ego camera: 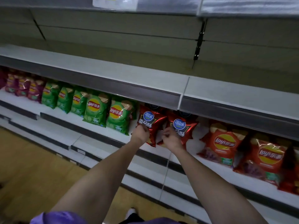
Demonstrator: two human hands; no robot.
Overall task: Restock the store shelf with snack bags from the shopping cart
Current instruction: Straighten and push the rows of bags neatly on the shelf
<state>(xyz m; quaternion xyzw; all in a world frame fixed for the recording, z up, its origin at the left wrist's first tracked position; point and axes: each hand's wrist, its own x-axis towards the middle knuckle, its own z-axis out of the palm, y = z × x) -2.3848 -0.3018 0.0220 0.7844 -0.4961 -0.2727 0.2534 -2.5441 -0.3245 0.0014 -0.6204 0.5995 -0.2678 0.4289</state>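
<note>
Your left hand [140, 133] gripped one shiny dark red foil snack bag [149, 125] and your right hand [170, 137] gripped another [182, 126], both on the white metal shelf [100, 131]. They looked light, puffy and crinkly, so hold the edges softly.

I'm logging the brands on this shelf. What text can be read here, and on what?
"Lay's 乐事": green bags and orange bags.
"50": lower front of the two nearest green bags; what follows it is blurred.
"可比克" and "番茄味": dark red bag gripped by the left hand; the same logo on the dark red bag gripped by the right hand.
Purple bags and top shelf tag: too blurred.
</note>
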